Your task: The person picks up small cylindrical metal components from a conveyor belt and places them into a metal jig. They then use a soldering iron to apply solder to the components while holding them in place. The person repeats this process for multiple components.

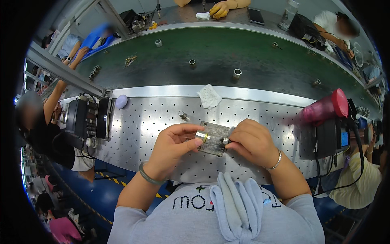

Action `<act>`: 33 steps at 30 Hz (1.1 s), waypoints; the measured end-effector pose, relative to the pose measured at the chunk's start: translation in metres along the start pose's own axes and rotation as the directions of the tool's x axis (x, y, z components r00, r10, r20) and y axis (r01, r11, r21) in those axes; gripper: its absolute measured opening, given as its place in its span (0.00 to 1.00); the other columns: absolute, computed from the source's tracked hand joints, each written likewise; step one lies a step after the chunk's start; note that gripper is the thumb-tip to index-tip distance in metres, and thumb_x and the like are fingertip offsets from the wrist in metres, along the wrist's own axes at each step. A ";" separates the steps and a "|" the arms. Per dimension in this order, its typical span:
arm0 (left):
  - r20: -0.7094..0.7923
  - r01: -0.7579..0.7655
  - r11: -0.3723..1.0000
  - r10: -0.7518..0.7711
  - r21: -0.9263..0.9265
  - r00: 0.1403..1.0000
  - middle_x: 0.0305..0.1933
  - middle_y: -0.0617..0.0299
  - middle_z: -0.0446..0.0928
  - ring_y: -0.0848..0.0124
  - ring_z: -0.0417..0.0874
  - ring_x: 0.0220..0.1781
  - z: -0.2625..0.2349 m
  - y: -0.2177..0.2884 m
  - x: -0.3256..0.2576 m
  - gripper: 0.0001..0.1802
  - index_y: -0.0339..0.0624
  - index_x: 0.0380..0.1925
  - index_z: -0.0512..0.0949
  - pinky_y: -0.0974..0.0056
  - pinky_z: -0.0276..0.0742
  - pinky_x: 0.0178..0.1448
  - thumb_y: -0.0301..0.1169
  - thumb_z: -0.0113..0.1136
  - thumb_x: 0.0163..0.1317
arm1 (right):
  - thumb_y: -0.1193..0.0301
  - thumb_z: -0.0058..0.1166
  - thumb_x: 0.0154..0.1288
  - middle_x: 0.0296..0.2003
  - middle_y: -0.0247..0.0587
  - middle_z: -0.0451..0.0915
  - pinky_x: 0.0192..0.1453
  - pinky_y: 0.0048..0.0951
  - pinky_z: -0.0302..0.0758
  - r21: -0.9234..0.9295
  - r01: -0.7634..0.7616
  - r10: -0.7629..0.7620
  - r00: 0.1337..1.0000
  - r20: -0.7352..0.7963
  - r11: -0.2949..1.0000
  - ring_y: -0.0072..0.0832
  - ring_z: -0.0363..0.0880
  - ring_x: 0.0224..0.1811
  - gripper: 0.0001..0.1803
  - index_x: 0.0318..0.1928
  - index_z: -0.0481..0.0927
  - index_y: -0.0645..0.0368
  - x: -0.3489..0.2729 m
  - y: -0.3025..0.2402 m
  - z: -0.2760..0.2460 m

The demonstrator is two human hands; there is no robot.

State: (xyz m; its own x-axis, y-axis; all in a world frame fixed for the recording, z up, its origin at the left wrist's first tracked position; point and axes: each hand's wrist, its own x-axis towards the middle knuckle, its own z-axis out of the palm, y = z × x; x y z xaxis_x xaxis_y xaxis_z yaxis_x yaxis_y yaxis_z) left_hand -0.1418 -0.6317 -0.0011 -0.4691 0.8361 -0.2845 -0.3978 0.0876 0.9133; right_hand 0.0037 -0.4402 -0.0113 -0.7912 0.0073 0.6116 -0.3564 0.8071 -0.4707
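Over the perforated metal worktop [142, 134], a flat grey metal plate [216, 131] lies between my two hands. My left hand [174, 142] pinches a shiny short metal cylinder [202, 135] with a yellowish ring, between thumb and fingers at the plate's left side. Closed at the plate's right edge, my right hand [252, 141] has its thumb and fingertips on a small round metal knob [224, 140]. The fingers partly hide both parts. Beyond my left hand a small metal cylindrical piece [183, 116] rests on the worktop.
A crumpled white cloth [209, 96] lies at the worktop's far edge. Black equipment [83, 118] and a pale purple round object [121, 101] stand left; a red-lidded pink jug [327, 107] and a black box with a screen [333, 138] stand right. Metal rings [237, 73] sit on the green belt [174, 53].
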 end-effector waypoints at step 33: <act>-0.333 -0.451 0.184 0.451 -0.873 0.828 0.35 0.58 0.78 0.75 0.75 0.34 -0.120 0.055 0.006 0.12 0.32 0.42 0.75 0.77 0.79 0.37 0.31 0.54 0.67 | 0.70 0.66 0.46 0.24 0.40 0.76 0.30 0.34 0.71 -0.023 0.014 -0.013 0.999 0.032 1.000 0.38 0.74 0.25 0.11 0.27 0.76 0.59 0.003 -0.003 -0.001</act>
State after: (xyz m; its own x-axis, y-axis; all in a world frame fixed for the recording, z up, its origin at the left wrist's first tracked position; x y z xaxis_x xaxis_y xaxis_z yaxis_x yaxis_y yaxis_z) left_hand -0.2615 -0.6868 0.0128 -0.8304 0.5514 0.0795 -0.5499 -0.8342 0.0418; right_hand 0.0029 -0.4417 -0.0074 -0.8018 -0.0218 0.5972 -0.3555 0.8207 -0.4473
